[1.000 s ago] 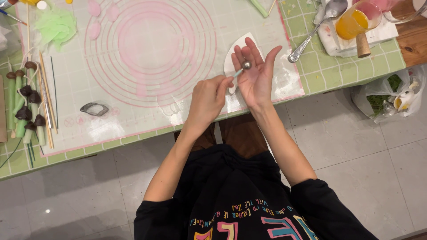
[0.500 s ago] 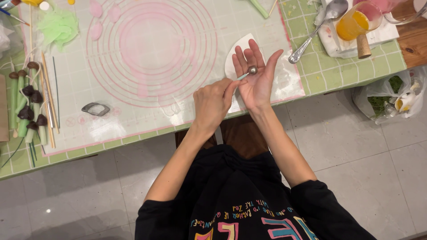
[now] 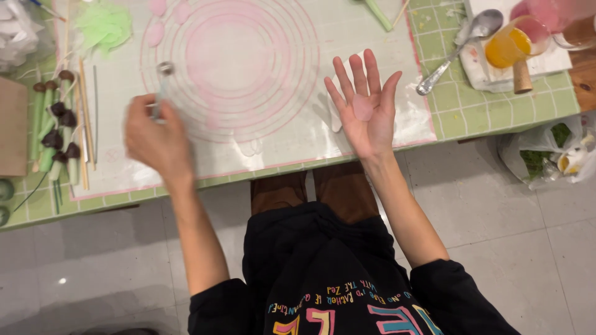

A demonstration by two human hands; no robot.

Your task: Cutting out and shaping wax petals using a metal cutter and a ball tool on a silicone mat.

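My right hand (image 3: 366,105) is held flat and palm up above the table's near edge, fingers spread, with a small pale pink petal-shaped piece (image 3: 362,107) lying on the palm. My left hand (image 3: 154,136) is blurred over the left side of the translucent mat (image 3: 248,68) with pink concentric rings. It grips a thin metal ball-ended tool (image 3: 162,77) that points away from me.
Green stems with dark tips (image 3: 56,130) and thin sticks lie at the left. A green frilly piece (image 3: 102,25) sits top left, pink pieces (image 3: 155,31) beside it. A spoon (image 3: 459,43) and an orange cup (image 3: 509,46) stand at the right. A bag (image 3: 552,155) lies on the floor.
My left hand has swung left with the ball tool, away from my right palm, which has opened flat with the pink piece left on it.
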